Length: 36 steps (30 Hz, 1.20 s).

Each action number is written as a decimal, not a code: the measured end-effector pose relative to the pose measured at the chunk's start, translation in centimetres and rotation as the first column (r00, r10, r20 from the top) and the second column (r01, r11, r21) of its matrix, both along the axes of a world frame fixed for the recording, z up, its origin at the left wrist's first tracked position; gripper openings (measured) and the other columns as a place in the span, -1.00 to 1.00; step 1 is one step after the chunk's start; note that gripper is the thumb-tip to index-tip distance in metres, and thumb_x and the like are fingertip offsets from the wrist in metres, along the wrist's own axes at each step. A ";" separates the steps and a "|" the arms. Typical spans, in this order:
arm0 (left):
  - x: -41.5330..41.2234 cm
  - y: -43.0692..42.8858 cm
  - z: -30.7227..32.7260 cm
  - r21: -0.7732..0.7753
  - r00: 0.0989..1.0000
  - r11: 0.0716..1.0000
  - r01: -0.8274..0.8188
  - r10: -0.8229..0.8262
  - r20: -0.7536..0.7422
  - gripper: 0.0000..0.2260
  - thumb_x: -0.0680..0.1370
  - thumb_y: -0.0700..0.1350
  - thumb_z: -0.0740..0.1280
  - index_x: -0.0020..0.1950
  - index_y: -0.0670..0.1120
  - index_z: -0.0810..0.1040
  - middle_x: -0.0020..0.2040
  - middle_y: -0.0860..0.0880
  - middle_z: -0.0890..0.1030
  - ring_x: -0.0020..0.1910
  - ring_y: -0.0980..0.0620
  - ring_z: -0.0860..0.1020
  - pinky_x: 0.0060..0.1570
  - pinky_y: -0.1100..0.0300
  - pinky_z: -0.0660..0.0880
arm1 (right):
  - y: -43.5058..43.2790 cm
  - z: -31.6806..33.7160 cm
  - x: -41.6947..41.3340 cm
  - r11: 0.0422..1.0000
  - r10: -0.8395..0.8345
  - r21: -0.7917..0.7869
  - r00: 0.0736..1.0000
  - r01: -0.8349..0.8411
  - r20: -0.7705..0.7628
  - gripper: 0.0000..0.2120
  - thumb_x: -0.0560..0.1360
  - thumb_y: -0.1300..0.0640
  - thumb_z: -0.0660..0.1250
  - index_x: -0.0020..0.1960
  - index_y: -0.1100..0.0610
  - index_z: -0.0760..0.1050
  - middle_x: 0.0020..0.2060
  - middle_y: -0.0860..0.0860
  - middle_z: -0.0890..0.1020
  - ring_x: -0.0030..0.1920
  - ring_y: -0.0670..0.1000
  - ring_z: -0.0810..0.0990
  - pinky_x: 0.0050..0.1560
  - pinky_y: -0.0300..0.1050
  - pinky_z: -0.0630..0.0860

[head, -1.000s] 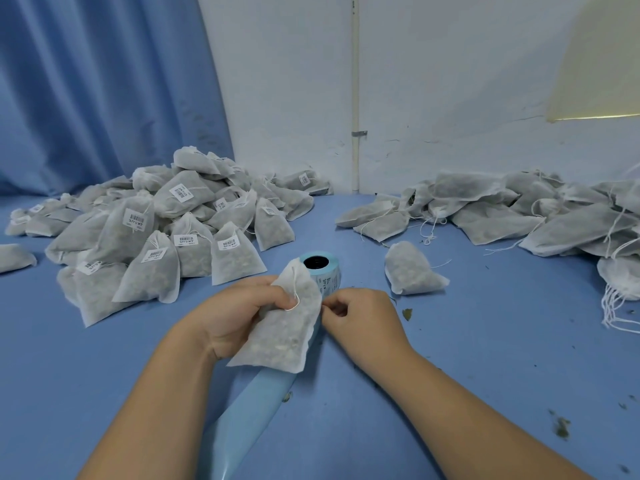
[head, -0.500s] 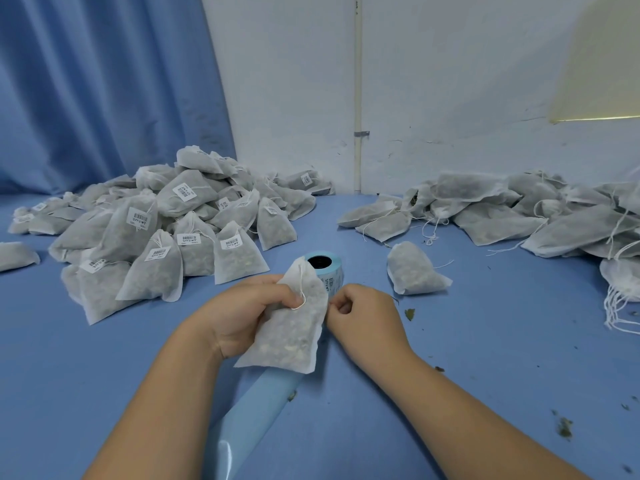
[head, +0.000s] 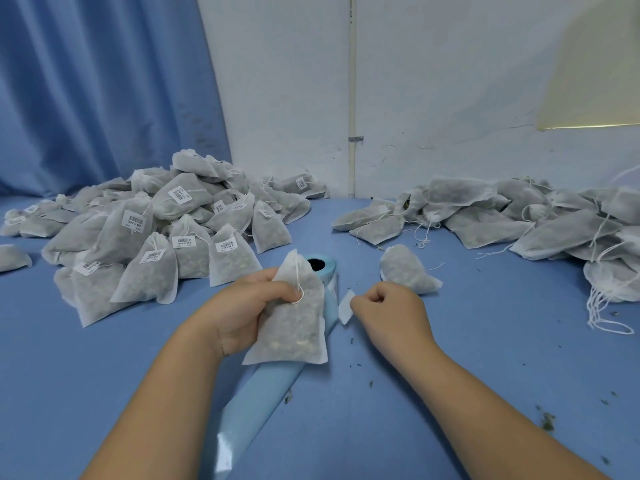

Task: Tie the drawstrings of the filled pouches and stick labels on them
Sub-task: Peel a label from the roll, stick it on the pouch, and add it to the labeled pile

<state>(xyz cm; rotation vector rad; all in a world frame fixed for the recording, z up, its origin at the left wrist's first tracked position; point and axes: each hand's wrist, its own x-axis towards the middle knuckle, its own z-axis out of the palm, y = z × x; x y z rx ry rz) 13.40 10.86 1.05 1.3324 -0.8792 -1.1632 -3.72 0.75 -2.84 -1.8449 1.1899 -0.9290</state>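
One pouch point(head: 291, 327) in hand, in front of the label roll point(head: 322, 268) and partly covering it — left hand point(head: 249, 306) curled round its upper half, drawstring loop point(head: 298, 292) at the thumb. One label point(head: 346, 306), loose, just right of the roll — pinched by an edge in the right hand point(head: 388, 310), fingers curled. Hands apart; pouch and label not touching. Labelled pile point(head: 156, 233): left of the roll. Unlabelled pile point(head: 502, 216): well right of it. One stray pouch point(head: 405, 271): just right of it.

Risks, as judged:
- The label, held by one edge, may curl and stick to the fingers or to itself.
- Soft, lumpy fabric may take it creased or crooked.
- The loop may get trapped beneath it.
- Plant crumbs on the table point(head: 450, 375) may foul the adhesive if the label dips.
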 end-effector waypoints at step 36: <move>-8.8 -2.0 -1.6 -0.104 0.904 0.985 -0.137 0.167 0.393 -0.93 0.45 -0.19 0.37 -0.19 -0.18 0.56 -0.32 -0.01 0.53 -0.32 0.06 0.47 -0.26 0.15 0.40 | 4.7 2.7 -4.9 0.828 -0.088 -0.557 0.967 -0.062 -0.240 -0.89 0.39 0.06 0.29 -0.28 0.01 0.39 -0.30 -0.09 0.50 -0.21 -0.03 0.44 -0.21 -0.04 0.44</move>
